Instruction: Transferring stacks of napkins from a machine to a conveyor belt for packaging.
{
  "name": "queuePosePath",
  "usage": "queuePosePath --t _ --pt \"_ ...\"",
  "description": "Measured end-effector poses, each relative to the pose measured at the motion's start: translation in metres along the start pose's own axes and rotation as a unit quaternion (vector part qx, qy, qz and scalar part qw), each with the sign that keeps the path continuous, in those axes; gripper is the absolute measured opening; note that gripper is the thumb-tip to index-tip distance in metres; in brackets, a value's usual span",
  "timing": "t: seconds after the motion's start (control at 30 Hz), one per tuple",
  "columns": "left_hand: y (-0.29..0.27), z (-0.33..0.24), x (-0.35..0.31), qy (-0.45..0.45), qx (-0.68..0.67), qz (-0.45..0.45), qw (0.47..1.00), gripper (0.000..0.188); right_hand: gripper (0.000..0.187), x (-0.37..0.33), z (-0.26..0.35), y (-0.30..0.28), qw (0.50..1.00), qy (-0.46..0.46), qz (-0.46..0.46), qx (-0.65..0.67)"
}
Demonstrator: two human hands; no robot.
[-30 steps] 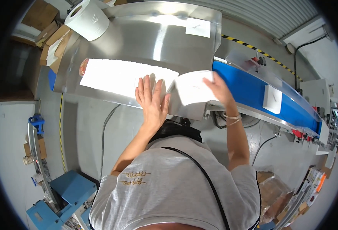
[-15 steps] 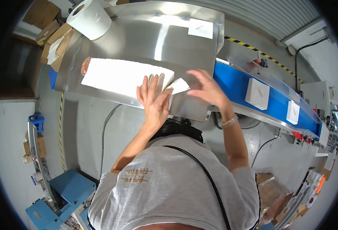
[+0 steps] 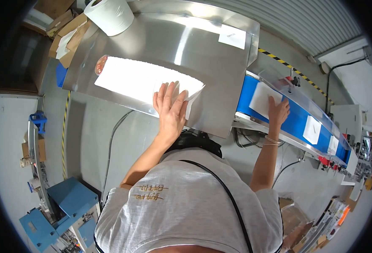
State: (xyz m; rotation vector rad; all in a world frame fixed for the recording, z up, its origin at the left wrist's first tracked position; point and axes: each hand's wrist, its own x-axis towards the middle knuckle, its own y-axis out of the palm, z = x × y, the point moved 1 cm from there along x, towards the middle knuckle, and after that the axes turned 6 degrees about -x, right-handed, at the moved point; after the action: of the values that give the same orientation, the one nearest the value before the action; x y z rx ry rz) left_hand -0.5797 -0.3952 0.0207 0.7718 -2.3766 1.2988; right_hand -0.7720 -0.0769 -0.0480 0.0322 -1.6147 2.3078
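A long row of white folded sheets [image 3: 131, 80] lies on the steel table, packed side by side. My left hand [image 3: 170, 111] rests on its right end, fingers spread and open, where the end sheet tilts up. My right hand [image 3: 280, 111] is over the blue conveyor belt [image 3: 245, 99], fingers apart, touching the near right edge of a flat white folded sheet [image 3: 262, 98]. Farther along the belt lie a second white piece [image 3: 312, 130] and a third one [image 3: 333, 145], each with a small dark mark.
At the row's left end sits a reddish round object [image 3: 101, 65] under clear wrap. A large white roll [image 3: 110, 17] stands at the table's back left, near cardboard boxes [image 3: 70, 40]. One marked white sheet [image 3: 232, 36] lies back right. A clear guard [image 3: 304, 103] lines the belt's far side.
My right hand has moved from beside the row's end to the belt, where a white sheet now lies under it. The earlier belt pieces sit farther right. My left hand stays on the row.
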Motion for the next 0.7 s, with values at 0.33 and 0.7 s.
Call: queuePosePath --t 0.33,0.7 --pt "-0.009 -0.004 0.003 0.026 -0.025 0.052 0.998 0.03 0.055 -0.075 0.155 0.004 0.788 -0.467 0.299 0.268" --pt "-0.01 0.013 0.002 -0.006 0.021 0.003 1.0 0.032 0.054 -0.001 0.01 0.004 0.977 0.03 0.162 0.133"
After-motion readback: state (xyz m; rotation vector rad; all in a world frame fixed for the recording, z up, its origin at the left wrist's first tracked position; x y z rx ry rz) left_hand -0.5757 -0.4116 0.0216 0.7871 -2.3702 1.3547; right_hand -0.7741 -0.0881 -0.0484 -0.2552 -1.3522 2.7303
